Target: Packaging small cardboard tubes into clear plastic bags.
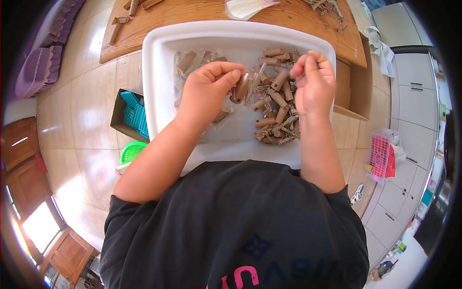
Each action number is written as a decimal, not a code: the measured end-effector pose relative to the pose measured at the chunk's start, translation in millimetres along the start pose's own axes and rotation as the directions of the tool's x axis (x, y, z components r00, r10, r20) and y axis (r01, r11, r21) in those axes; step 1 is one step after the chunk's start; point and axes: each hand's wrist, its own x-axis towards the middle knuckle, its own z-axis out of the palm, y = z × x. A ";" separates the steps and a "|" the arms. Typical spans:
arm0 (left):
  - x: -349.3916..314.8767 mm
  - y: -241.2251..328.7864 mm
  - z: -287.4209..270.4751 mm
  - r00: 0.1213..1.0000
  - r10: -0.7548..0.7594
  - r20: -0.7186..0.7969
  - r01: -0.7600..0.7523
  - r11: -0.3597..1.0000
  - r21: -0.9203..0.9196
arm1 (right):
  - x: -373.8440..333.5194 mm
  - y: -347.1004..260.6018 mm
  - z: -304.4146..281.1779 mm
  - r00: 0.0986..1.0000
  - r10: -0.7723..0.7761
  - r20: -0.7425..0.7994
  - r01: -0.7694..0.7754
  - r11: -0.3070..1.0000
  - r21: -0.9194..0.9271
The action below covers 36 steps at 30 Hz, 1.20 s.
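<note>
My left hand [208, 90] is closed, thumb against fingertips, on a small brown tube in a clear plastic bag [242, 89]. It hangs over the middle of a large white tub [159, 41]. My right hand [315, 85] is raised above the tub's right side with its fingers pinched together; anything between them is too small to make out. Below that hand lies a heap of loose brown tubes [279, 99] tangled with brown stringy bits. Under and around my left hand are more brown tubes in clear wrapping [185, 61], partly hidden by the hand and forearm.
Beyond the tub stands a wooden table [192, 14] bearing white strips [246, 7] and dry brown scraps. A cardboard box [353, 89] is on the right. On the left floor sit a box with teal baskets [136, 113] and a green basket [131, 152].
</note>
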 end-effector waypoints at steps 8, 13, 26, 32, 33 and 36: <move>-2.1 7.9 -1.8 0.999 -0.034 -0.019 0.033 0.999 -0.031 | -24.1 -1.3 21.1 0.871 0.374 0.317 -0.315 0.923 -0.223; -3.4 8.9 -0.9 1.000 -0.008 -0.007 0.008 0.999 -0.034 | -23.6 6.9 13.7 0.878 0.328 0.348 -0.276 0.942 -0.191; -0.7 3.2 -2.8 0.999 0.020 -0.027 -0.021 0.999 -0.025 | -15.6 -3.9 10.0 0.801 0.502 0.327 -0.487 0.863 -0.134; -4.2 9.6 1.8 0.999 0.049 -0.023 -0.051 0.993 -0.108 | -23.9 2.5 12.6 0.842 0.394 0.368 -0.317 0.914 -0.253; -5.0 13.1 3.8 0.999 -0.032 -0.041 0.021 0.970 -0.241 | -23.7 3.4 11.8 0.854 0.376 0.360 -0.302 0.921 -0.248; -2.8 4.7 4.2 0.995 0.090 -0.045 -0.086 0.992 0.095 | -25.9 6.0 12.2 0.853 0.361 0.378 -0.276 0.925 -0.260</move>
